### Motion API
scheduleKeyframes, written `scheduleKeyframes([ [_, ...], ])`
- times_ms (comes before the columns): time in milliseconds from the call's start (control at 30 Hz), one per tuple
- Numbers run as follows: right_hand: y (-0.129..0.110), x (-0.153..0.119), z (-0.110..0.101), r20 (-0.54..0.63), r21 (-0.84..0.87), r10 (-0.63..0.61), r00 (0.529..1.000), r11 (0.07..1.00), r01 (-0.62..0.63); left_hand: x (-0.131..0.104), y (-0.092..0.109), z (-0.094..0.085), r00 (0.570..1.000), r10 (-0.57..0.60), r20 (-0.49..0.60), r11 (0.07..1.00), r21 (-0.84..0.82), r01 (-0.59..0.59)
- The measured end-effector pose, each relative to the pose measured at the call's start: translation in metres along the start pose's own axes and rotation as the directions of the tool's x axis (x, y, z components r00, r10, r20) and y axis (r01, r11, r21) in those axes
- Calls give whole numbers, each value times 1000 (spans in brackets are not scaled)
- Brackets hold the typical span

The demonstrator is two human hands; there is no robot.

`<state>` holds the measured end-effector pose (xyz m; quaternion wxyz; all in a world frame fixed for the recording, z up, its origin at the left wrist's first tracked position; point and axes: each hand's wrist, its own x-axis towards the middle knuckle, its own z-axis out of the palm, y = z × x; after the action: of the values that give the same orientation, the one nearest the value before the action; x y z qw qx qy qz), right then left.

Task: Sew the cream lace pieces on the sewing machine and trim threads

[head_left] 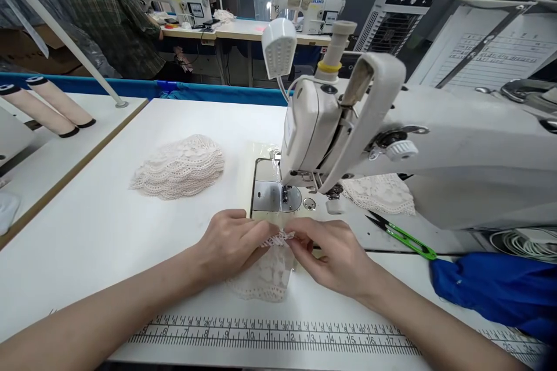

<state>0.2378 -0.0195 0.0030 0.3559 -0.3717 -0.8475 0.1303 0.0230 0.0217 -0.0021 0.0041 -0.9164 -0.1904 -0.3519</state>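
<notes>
My left hand [237, 243] and my right hand [328, 255] pinch the upper edge of a cream lace piece [265, 278] between their fingertips. Its scalloped lower part hangs towards me over the white table. Both hands are just in front of the sewing machine's metal needle plate [268, 196], and the lace lies short of the presser foot [286, 194]. A stack of similar lace pieces [180, 167] rests on the table to the left. More lace [380, 192] lies behind the needle area, under the arm of the white sewing machine [456, 127].
Green thread snips [404, 237] lie right of my right hand, beside a blue cloth [496, 290]. A printed ruler scale [270, 333] runs along the table's front edge. Thread cones [54, 104] lie at the left. Across the room, a person in a checked shirt [113, 29] sits near other sewing machines [174, 3].
</notes>
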Motion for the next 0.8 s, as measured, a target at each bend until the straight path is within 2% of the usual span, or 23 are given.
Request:
scheduleKeyframes([
  [167,-2,3,-1,-56,-54,-68,996,996,65,-1,0,1,1000,25,-5,1000,1,-25],
  [267,-4,4,-5,-124,-181,-198,972,968,173,-3,1,3,1000,3,-15,999,-47,-4],
  [333,-5,4,-10,-98,-329,-370,924,888,321,-3,4,3,998,-70,3,991,-114,69],
  [400,-7,5,-16,-2,-456,-541,841,749,481,-3,6,3,993,-116,26,982,-145,119],
  [467,-9,7,-21,104,-523,-635,765,620,585,-2,8,3,996,-92,23,988,-123,94],
  [533,-12,9,-23,172,-552,-669,723,543,633,-2,9,3,999,-32,18,994,-101,33],
  [633,-14,9,-23,153,-573,-670,727,539,617,-3,9,5,1000,3,-4,992,-123,-4],
  [733,-17,0,-25,123,-549,-656,744,580,602,-3,10,4,999,-30,-45,990,-141,23],
  [800,-17,-13,-27,206,-489,-606,768,616,617,0,14,-2,994,-104,29,977,-183,108],
])
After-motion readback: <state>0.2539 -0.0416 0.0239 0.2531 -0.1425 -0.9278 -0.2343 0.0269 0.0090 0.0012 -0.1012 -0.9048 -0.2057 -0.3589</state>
